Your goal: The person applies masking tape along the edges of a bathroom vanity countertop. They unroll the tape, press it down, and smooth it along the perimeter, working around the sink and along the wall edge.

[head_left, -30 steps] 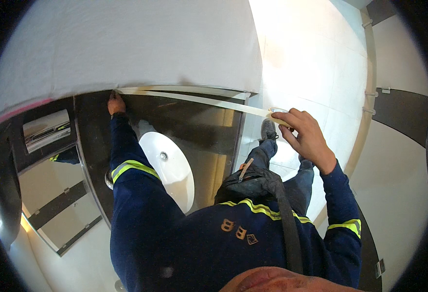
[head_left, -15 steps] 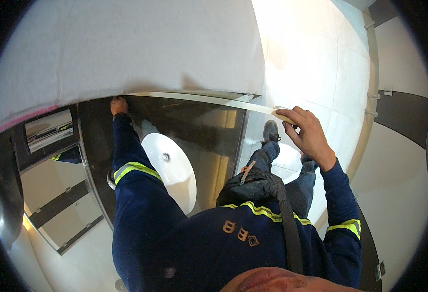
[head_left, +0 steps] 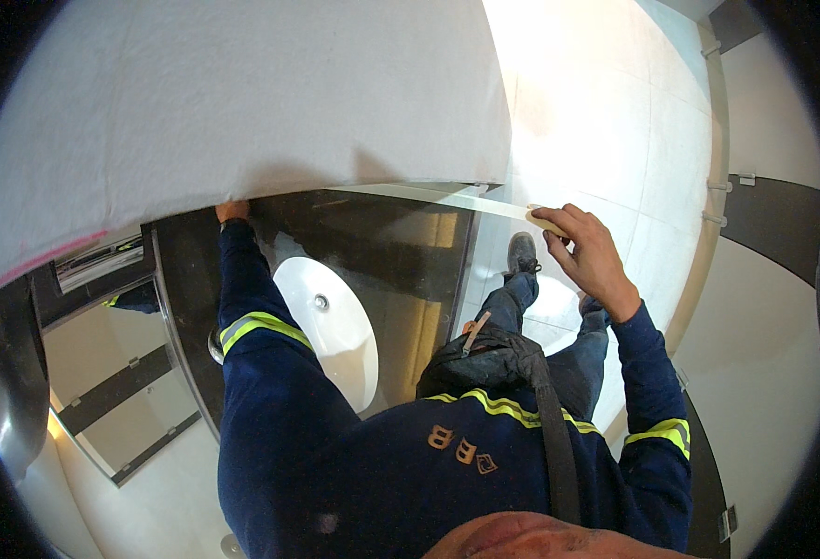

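My right hand [head_left: 589,250] is closed, pinching a roll of pale masking tape [head_left: 546,222] in its fingertips, out past the end of the dark countertop [head_left: 382,279]. From the roll a stretched strip of tape [head_left: 447,197] runs left along the line where the countertop meets the whitish wall [head_left: 270,93]; farther left the strip drops out of sight at the wall's edge. My left hand [head_left: 234,210] is at that same line, toward the counter's far left, with its fingers mostly hidden against the wall. Below it, a white oval basin [head_left: 326,326] is set in the counter.
Left of the counter a framed mirror [head_left: 116,373] reflects the room. A dark bag [head_left: 485,359] hangs at my front on a strap. My shoe [head_left: 522,253] is on the pale tiled floor [head_left: 606,121]. White and dark panels [head_left: 778,219] line the right side.
The view has tilted slightly, so the wall covers more of my left hand and of the strip's left part. My right hand keeps the roll in nearly the same place.
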The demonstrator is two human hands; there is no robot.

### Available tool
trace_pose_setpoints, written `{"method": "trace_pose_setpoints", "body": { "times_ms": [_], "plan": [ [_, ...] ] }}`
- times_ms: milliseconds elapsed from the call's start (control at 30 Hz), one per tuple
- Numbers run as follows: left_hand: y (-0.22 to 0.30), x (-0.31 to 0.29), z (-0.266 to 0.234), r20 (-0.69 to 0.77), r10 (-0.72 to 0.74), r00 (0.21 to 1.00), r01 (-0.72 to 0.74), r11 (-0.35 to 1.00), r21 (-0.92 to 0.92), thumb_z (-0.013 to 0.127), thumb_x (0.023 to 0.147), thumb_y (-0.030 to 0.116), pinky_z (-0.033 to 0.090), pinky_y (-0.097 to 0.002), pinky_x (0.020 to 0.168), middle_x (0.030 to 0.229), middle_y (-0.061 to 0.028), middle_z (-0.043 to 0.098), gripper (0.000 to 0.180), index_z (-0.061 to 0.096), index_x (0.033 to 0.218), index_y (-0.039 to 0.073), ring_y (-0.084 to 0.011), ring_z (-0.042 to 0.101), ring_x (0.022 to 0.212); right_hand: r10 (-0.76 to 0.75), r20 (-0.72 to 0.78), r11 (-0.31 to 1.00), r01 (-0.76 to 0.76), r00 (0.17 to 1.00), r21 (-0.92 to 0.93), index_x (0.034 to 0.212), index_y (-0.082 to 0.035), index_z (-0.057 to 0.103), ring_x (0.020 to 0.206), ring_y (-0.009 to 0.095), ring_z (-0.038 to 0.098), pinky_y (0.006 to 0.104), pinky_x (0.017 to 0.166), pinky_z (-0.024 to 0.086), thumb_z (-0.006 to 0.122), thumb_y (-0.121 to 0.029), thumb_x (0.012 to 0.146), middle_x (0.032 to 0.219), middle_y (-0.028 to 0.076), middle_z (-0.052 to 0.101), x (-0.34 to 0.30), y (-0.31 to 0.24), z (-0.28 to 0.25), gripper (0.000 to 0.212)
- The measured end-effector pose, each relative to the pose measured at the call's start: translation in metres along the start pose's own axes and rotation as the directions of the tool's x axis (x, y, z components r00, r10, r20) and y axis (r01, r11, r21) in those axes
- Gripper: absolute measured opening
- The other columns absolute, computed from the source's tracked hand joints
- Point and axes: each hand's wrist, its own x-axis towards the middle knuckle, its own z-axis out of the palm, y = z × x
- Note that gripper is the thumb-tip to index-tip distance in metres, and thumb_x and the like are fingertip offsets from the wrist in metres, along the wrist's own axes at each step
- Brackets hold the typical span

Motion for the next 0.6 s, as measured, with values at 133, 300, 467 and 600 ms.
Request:
{"method": "trace_pose_setpoints", "body": {
  "times_ms": [133, 300, 467, 600],
  "plan": [
    [0.043, 0.001, -0.009, 0.158, -0.15, 0.976, 0.142, 0.988, 0.061, 0.058, 0.1, 0.032, 0.048, -0.0533, 0.11, 0.144, -0.0116, 0.065, 0.045, 0.064, 0.143, 0.02, -0.0342, 0.059, 0.133, 0.01, -0.012, 1.0, -0.01, 1.0, 0.027, 0.131, -0.011, 0.069, 0.08, 0.027, 0.06, 0.0403, 0.08, 0.049, 0.065, -0.011, 0.096, 0.094, 0.009, 0.064, -0.003, 0.01, 0.006, 0.035],
    [0.103, 0.003, -0.058, 0.218, -0.396, 0.892, 0.365, 0.916, 0.168, 0.054, 0.104, 0.032, 0.049, -0.0527, 0.104, 0.136, -0.0162, 0.066, 0.046, 0.061, 0.144, 0.011, -0.0386, 0.06, 0.121, 0.008, -0.009, 0.995, -0.007, 1.0, 0.098, 0.131, -0.012, 0.069, 0.084, 0.028, 0.063, 0.0416, 0.082, 0.051, 0.065, -0.012, 0.096, 0.096, 0.011, 0.065, 0.001, 0.018, 0.013, 0.035],
    [0.208, -0.056, -0.076, -0.095, -0.201, 0.975, 0.15, 0.91, -0.387, 0.059, 0.105, 0.022, 0.044, -0.0548, 0.109, 0.141, -0.0202, 0.06, 0.045, 0.056, 0.147, 0.007, -0.0445, 0.054, 0.127, 0.012, -0.023, 0.979, -0.007, 1.0, 0.205, 0.132, -0.011, 0.068, 0.095, 0.033, 0.068, 0.043, 0.089, 0.054, 0.066, -0.014, 0.097, 0.107, 0.014, 0.069, 0.003, 0.032, 0.026, 0.035],
    [0.393, -0.123, -0.225, -0.163, -0.022, 0.986, -0.087, 0.775, -0.626, 0.061, 0.104, 0.029, 0.026, -0.0602, 0.125, 0.17, -0.0192, 0.031, 0.068, 0.036, 0.162, 0.005, -0.0461, 0.03, 0.154, 0.046, 0.019, 0.969, -0.049, 0.999, 0.243, 0.132, -0.009, 0.068, 0.102, 0.029, 0.069, 0.04, 0.092, 0.054, 0.066, -0.011, 0.099, 0.118, 0.013, 0.072, 0.001, 0.041, 0.028, 0.033]
  ]
}}
